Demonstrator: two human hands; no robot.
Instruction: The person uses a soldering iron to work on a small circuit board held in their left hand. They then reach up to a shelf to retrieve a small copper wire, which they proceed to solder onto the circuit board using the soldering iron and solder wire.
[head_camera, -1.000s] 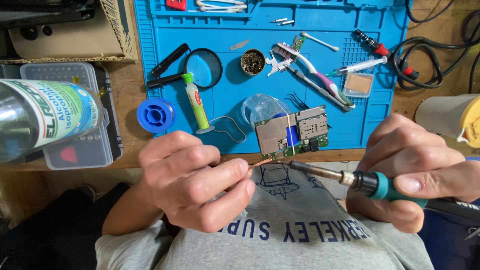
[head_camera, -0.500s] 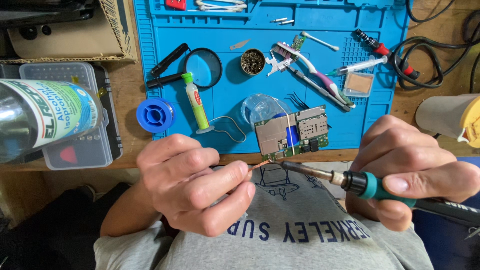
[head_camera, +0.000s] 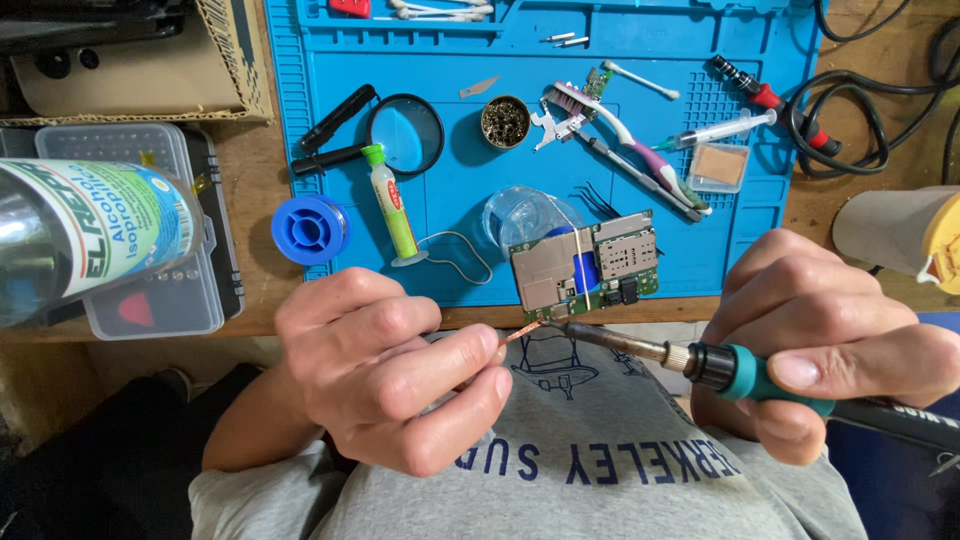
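The circuit board (head_camera: 585, 262) lies at the near edge of the blue mat (head_camera: 700, 215), between the two hands and just beyond them. The left hand (head_camera: 385, 385) is below and left of the board, the right hand (head_camera: 820, 340) below and right of it. The left hand is curled with knuckles up, its thumb and forefinger pinched on one thin copper braid (head_camera: 518, 331) whose end reaches the board's lower left corner. The right hand is closed in a fist-like grip round one soldering iron (head_camera: 700, 362) with a teal handle; the iron lies nearly level, and its tip meets the braid at that same corner of the board. Beyond the board on the mat there are one magnifier (head_camera: 405, 133), one flux syringe (head_camera: 392, 205) with a green cap, one round tin (head_camera: 505, 122), one toothbrush (head_camera: 625, 145), one clear syringe (head_camera: 715, 130) and two cotton swabs at the far edge, too small to tell well. Left of the board one blue spool (head_camera: 311, 229) sits off the mat on the desk (head_camera: 255, 290), and further left one bottle (head_camera: 90, 235) looms close to the camera over one clear plastic case (head_camera: 150, 300).
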